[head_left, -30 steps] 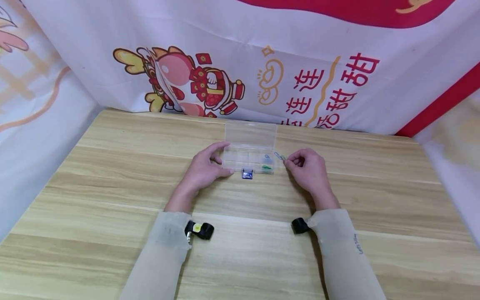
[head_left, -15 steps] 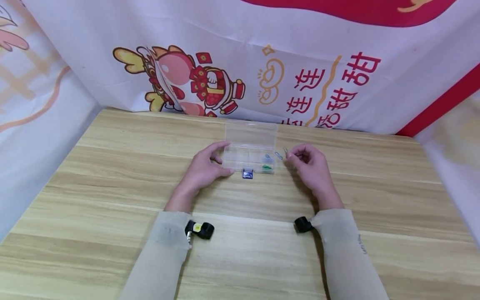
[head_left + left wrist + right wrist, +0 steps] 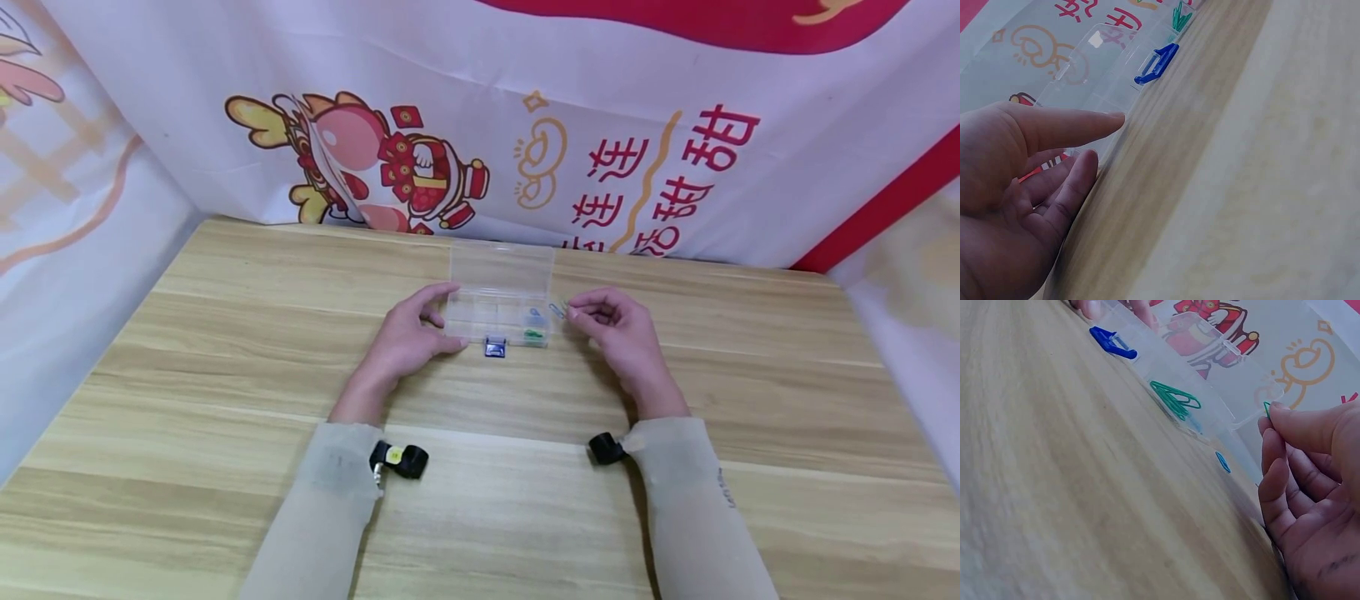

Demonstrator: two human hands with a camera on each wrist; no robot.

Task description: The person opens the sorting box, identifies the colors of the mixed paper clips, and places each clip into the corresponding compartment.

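Observation:
A clear plastic compartment box (image 3: 486, 315) stands on the table with its lid (image 3: 502, 271) raised at the back. My left hand (image 3: 408, 335) holds the box's left end, thumb at the front edge and forefinger at the back. Between thumb and fingertips my right hand (image 3: 618, 333) pinches a green paper clip (image 3: 1267, 409), just right of the box. A blue paper clip (image 3: 1222, 462) lies on the table between that hand and the box. Several green paper clips (image 3: 1174, 400) fill the front right compartment; something blue (image 3: 535, 313) is in the compartment behind it.
A dark blue latch (image 3: 495, 347) hangs down at the front of the box. The wooden table (image 3: 480, 517) runs back to a white printed cloth (image 3: 465, 133), close behind the raised lid. Both wrists carry small black cameras (image 3: 606, 448).
My right hand has picked up the green paper clip from beside the blue one, lifted it slightly away, then come back a little toward the box. The left hand has stayed put.

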